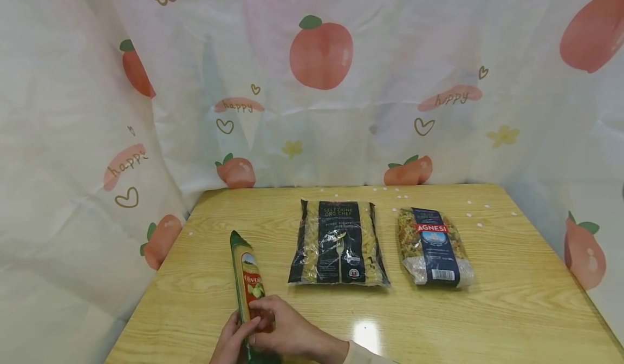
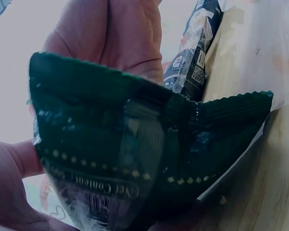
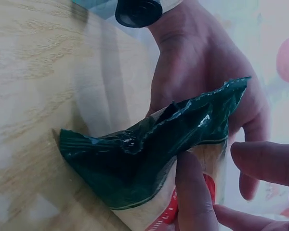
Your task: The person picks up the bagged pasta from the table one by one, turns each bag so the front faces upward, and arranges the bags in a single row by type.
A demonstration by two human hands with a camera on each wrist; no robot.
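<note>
A long, narrow green-and-beige packet [image 1: 240, 277] with a red label and olive picture stands tilted at the table's left front. My left hand [image 1: 231, 338] holds its near left side, with the thumb toward the front. From the right, my right hand [image 1: 291, 329] grips the front with bent fingers. The left wrist view shows the packet's green crimped end [image 2: 101, 110] and printed text close up. In the right wrist view, a right-hand finger [image 3: 195, 192] lies on the front face, and the left hand [image 3: 207, 72] is behind the packet. Its contents are hidden.
A large clear-and-black penne bag [image 1: 339, 245] lies mid-table. To its right is a smaller Agnesi pasta bag [image 1: 434, 247]. Both rest on the wooden table [image 1: 512, 293]. A white fruit-print curtain [image 1: 365, 120] hangs behind and along the sides.
</note>
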